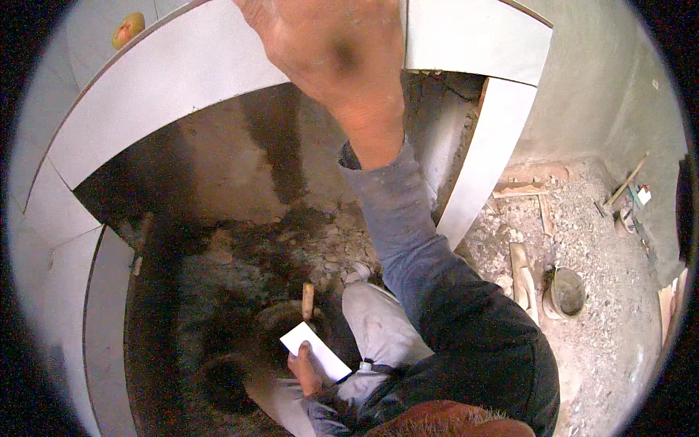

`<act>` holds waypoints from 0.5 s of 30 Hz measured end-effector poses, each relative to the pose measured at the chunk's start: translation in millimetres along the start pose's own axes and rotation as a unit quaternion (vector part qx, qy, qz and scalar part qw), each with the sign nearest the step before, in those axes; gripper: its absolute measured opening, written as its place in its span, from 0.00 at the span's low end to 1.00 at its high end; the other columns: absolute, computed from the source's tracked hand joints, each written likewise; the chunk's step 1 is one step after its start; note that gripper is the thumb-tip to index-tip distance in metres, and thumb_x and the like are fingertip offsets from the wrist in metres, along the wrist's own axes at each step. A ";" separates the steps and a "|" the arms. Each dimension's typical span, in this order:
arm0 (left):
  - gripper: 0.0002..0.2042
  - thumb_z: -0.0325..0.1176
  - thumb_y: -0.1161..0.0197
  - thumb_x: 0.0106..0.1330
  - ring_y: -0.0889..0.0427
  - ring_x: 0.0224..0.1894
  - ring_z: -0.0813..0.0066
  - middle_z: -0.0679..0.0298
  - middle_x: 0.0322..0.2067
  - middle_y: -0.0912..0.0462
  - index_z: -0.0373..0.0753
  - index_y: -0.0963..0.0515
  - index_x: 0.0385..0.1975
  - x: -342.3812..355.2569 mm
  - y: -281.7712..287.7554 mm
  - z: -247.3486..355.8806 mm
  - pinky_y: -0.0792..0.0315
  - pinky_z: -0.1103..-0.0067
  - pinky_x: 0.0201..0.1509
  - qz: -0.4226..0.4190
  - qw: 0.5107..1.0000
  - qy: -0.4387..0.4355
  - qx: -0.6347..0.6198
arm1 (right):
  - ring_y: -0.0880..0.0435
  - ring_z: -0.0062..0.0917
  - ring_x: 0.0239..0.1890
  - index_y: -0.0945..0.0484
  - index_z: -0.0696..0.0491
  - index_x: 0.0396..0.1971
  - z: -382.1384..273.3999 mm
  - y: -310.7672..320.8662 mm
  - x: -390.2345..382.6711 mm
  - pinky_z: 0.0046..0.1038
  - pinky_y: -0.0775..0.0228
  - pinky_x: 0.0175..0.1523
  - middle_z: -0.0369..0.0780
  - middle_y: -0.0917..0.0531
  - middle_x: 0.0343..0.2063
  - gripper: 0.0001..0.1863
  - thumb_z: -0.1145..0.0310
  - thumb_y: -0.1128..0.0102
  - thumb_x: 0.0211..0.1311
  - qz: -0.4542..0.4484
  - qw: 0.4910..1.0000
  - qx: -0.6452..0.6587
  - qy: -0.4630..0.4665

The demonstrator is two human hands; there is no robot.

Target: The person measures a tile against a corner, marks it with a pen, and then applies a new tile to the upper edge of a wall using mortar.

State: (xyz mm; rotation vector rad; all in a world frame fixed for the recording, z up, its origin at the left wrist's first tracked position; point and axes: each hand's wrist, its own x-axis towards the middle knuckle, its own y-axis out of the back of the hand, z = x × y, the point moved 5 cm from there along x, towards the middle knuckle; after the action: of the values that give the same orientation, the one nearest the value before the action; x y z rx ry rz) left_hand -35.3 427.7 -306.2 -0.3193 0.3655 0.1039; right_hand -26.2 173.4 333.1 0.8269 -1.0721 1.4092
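Note:
My left hand (306, 373) is low in the view, closed on a white rectangular tile piece (317, 352), with the thumb on its face. Just beyond the tile, a wooden handle (309, 300) sticks up beside a dim round rim, perhaps a container's. My right arm, in a grey and dark sleeve, stretches far forward. Very large at the top edge is my right hand (336, 62), in front of the white-tiled ledge (175, 109). Its fingers run out of the picture, so their pose and anything in them are hidden.
White tile strips border a dark, dirty recess around my legs. A reddish-yellow fruit (129, 30) rests beyond the ledge at the far left. On the right, rubble covers the floor, with a bucket (566, 293), wood pieces (523, 280) and a bare grey wall (597, 95).

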 end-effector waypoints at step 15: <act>0.20 0.36 0.30 0.61 0.19 0.36 0.68 0.60 0.38 0.16 0.29 0.21 0.48 13.0 11.4 -14.9 0.25 0.69 0.43 0.000 0.999 -0.032 -0.001 | 0.22 0.34 0.41 0.19 0.57 0.38 4.3 8.5 2.3 0.39 0.33 0.54 0.43 0.22 0.34 0.13 0.60 0.40 0.70 -0.005 0.999 0.031 -0.013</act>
State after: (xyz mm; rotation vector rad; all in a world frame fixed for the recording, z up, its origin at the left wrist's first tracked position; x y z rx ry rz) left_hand -30.0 434.3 -327.4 -0.3175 0.3020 0.1135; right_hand -35.3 170.5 335.4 0.8969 -1.0463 1.4328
